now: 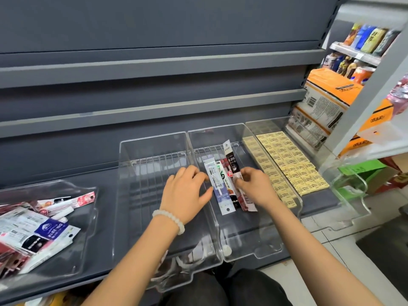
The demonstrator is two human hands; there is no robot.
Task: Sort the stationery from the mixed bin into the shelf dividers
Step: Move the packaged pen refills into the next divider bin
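At a grey shop shelf (320, 202), I reach with both arms into the middle of three clear plastic dividers (260, 250), where several long packets of pen refills (223, 184) lie fanned side by side toward its far half, one black-and-white packet (230, 157) tilted up against the ribbed back wall. My left hand (187, 191), a pale bead bracelet (170, 219) on its wrist, crosses over the wall shared with the left divider (141, 195), its fingers relaxed and spread, fingertips touching the left edge of the packets. My right hand's (254, 186) grip is pinched on the near end of a red-and-white packet (244, 199) at the right of the fan. The near half of this divider lies bare, as does the ribbed floor of the left divider. The right divider (293, 202) is packed with rows of small yellow erasers (284, 164) right up to its left wall; their print is too small to read. At far left on the same shelf sits the mixed bin (88, 228), a clear tray heaped with more packets; a blue label (51, 226) there reads "DW-2018", and the front white packet in the middle divider shows "DW" and digits I cannot make out. Orange cartons (326, 98) stand beyond the right divider.
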